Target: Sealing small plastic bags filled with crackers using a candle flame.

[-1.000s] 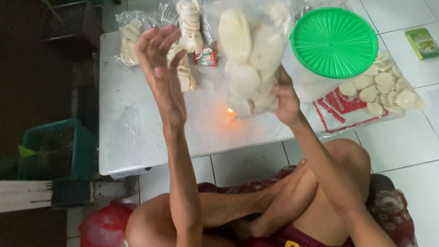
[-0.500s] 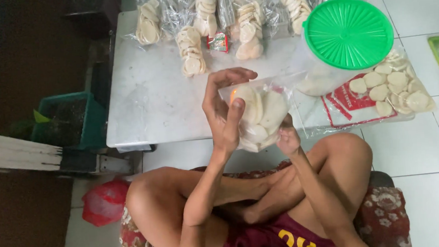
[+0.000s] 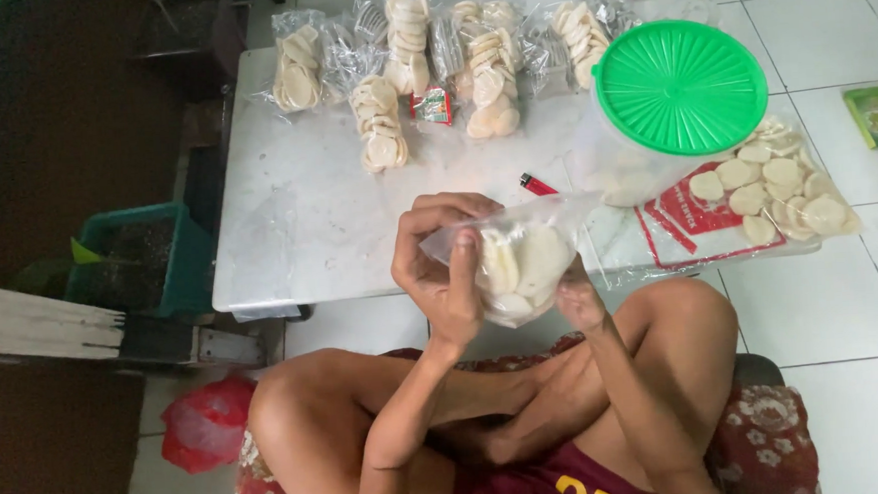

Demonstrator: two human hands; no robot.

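Both the left hand (image 3: 440, 267) and right hand (image 3: 577, 305) grip a clear plastic bag of pale round crackers (image 3: 515, 268) above the white marble desk (image 3: 297, 214), where several filled bags (image 3: 390, 74) already lie and loose crackers (image 3: 771, 184) remain unpacked.

Illumination is soft, diffuse daylight with no hard-edged shadows. The white marble-topped low table (image 3: 287, 215) and the pale floor tiles (image 3: 842, 296) are bright, close to overexposed. The left side of the frame is dim and underexposed, with little detail. Small specular highlights show on the clear plastic bags of pale round crackers (image 3: 392, 119). Focus is adequate overall; fine texture is soft. Slight wide-angle distortion bends lines near the frame edges.
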